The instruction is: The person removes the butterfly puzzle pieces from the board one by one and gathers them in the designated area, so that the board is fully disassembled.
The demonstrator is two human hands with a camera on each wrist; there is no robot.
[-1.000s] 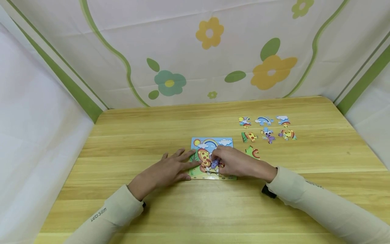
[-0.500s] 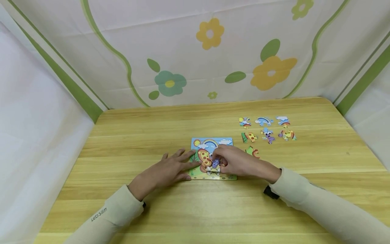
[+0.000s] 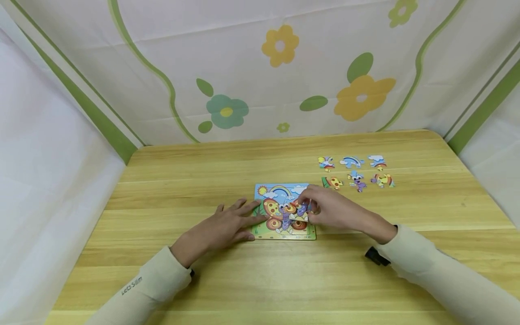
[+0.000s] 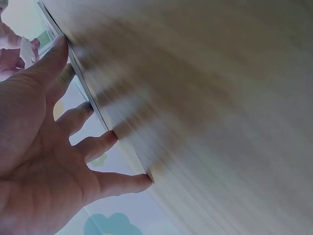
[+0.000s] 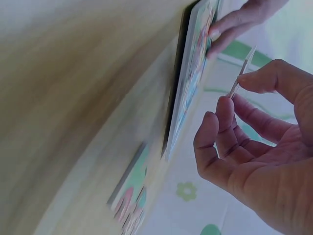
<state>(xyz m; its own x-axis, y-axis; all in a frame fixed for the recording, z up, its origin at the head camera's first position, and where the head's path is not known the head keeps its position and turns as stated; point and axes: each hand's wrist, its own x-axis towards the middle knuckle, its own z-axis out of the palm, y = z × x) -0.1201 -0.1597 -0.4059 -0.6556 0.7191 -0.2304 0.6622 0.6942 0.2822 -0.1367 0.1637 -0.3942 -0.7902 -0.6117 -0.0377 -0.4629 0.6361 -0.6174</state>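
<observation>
On the wooden table lies a jigsaw board (image 3: pixel 264 234) with a butterfly, a rainbow and a sun. My left hand (image 3: pixel 227 225) rests at its left side with the fingers spread, some of them over the edge. In the left wrist view the straight fingers (image 4: pixel 122 182) reach down to the board's edge and the table. My right hand (image 3: pixel 331 207) pinches a purple and yellow puzzle piece (image 3: pixel 299 211) between thumb and fingertips above the right half of the board. The right wrist view shows that puzzle piece (image 5: pixel 239 73) edge-on, tilted and raised off the board.
Loose puzzle pieces lie in rows right of the board, among them a rainbow piece (image 3: pixel 351 161) and a purple body piece (image 3: pixel 357 181). Close to the right hand, a green piece (image 5: pixel 131 176) shows in the right wrist view. A flowered curtain (image 3: pixel 252 67) hangs behind the table.
My right hand has moved right and slightly up with the puzzle piece, uncovering the butterfly's body and now hiding the green piece in the head view. The left hand stays put.
</observation>
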